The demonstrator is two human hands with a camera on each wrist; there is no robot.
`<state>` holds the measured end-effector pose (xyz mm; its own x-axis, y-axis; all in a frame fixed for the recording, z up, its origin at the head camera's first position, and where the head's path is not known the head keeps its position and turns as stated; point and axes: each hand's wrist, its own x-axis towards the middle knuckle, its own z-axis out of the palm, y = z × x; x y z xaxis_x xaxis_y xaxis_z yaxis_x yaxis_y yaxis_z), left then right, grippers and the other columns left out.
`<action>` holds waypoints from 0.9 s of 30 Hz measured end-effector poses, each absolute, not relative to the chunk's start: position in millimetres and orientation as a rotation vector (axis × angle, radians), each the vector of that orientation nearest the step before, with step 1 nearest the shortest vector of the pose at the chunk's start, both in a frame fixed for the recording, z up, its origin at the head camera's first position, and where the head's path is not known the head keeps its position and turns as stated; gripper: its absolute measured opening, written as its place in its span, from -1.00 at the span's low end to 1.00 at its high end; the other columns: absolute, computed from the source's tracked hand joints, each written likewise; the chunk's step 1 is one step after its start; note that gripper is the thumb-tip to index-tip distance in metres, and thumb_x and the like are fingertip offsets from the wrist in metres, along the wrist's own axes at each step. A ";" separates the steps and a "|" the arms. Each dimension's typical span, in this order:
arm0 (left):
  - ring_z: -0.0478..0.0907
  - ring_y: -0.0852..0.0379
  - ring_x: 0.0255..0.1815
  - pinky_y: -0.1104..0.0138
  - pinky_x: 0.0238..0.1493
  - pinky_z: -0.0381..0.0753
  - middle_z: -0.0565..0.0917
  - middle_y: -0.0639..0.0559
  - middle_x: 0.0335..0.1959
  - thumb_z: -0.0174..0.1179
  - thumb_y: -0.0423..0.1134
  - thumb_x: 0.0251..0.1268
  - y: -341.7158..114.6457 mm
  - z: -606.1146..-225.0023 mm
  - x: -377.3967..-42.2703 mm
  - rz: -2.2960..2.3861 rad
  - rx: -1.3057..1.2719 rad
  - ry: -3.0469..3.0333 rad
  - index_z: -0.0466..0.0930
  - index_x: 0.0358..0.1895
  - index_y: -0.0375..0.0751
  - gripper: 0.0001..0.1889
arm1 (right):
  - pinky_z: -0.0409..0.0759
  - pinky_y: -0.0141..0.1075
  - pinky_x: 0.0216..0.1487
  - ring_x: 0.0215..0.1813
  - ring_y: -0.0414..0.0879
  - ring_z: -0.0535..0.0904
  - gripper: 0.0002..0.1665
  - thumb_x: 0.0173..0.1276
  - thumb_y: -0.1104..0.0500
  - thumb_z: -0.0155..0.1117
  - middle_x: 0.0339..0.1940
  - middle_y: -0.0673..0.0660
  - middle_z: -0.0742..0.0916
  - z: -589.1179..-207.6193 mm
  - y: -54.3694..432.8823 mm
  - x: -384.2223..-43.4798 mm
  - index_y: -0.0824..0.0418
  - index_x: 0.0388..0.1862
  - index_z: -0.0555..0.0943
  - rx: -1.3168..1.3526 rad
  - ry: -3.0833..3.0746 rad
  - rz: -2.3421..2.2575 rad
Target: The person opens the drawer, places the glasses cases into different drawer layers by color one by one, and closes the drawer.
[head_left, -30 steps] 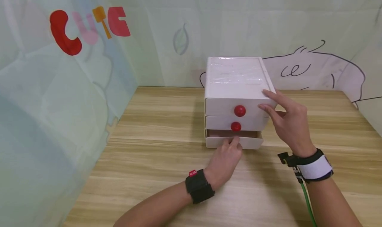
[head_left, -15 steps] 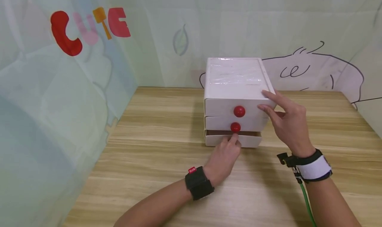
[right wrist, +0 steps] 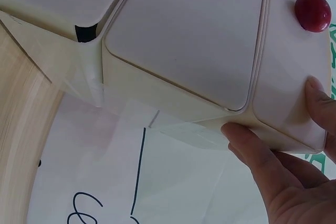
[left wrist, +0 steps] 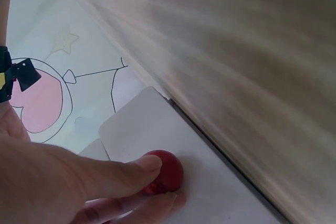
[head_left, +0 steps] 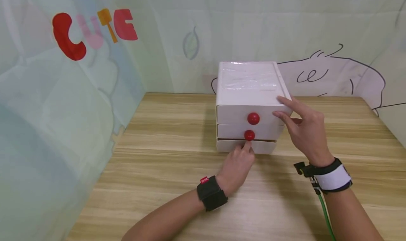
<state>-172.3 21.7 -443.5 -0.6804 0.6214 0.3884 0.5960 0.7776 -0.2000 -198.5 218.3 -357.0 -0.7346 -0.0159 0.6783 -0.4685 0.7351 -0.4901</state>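
Observation:
A white drawer cabinet with three stacked drawers stands on the wooden table, clear tape across its top. Its bottom drawer sticks out slightly, leaving a thin dark gap above its front. My left hand is at this drawer, thumb and fingers pinching its red knob, which the hand hides in the head view. Red knobs also show on the top drawer and the middle drawer. With my right hand I hold the cabinet's upper right front corner, thumb on the front face and fingers over the top and side.
The wooden table extends around the cabinet. A printed cloth with drawings forms the back and left walls. From the right wristband a green cable runs down along the forearm.
The bottom drawer has slid inward from clearly open to nearly flush, my left hand moving forward with it. My right hand keeps its hold on the cabinet corner.

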 end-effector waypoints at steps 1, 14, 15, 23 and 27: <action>0.59 0.20 -0.39 0.47 -0.37 0.69 0.65 0.01 0.02 0.35 -0.40 0.26 21.9 -443.4 -172.2 0.079 -0.920 -2.533 0.75 0.01 -0.22 -0.75 | 0.45 -0.73 -0.21 0.25 0.30 0.65 -0.36 0.19 0.31 0.49 0.33 0.25 0.64 -357.0 218.3 -198.5 0.10 0.29 0.65 0.365 -2.263 0.877; 0.63 0.12 -0.16 0.48 -0.31 0.72 0.55 -0.05 0.07 0.39 -0.36 0.23 23.6 -441.6 -166.2 0.079 -0.908 -2.601 0.68 0.10 -0.27 -0.65 | 0.49 -0.66 -0.22 0.23 0.29 0.66 -0.38 0.19 0.30 0.50 0.30 0.26 0.65 -355.6 218.8 -198.4 0.11 0.28 0.66 0.366 -2.259 0.835; 0.63 0.11 -0.15 0.47 -0.30 0.72 0.54 -0.05 0.07 0.39 -0.36 0.23 23.8 -442.0 -165.6 0.076 -0.901 -2.608 0.68 0.10 -0.27 -0.65 | 0.50 -0.65 -0.23 0.23 0.29 0.66 -0.38 0.18 0.30 0.50 0.30 0.26 0.65 -355.9 218.9 -198.4 0.11 0.28 0.66 0.365 -2.260 0.835; 0.61 0.10 -0.10 0.47 -0.29 0.72 0.54 -0.06 0.06 0.38 -0.35 0.24 25.6 -444.2 -162.7 0.081 -0.860 -2.624 0.65 0.14 -0.29 -0.62 | 0.65 -0.15 -0.28 0.21 0.27 0.68 -0.38 0.19 0.29 0.50 0.30 0.26 0.66 -357.1 218.3 -198.8 0.12 0.28 0.66 0.366 -2.269 0.814; 0.61 0.09 -0.08 0.46 -0.26 0.73 0.54 -0.08 0.09 0.37 -0.35 0.24 25.3 -445.0 -163.4 0.079 -0.874 -2.629 0.63 0.16 -0.31 -0.60 | 0.66 -0.08 -0.28 0.22 0.28 0.68 -0.38 0.19 0.30 0.50 0.31 0.26 0.65 -357.4 218.6 -198.9 0.12 0.28 0.65 0.366 -2.269 0.814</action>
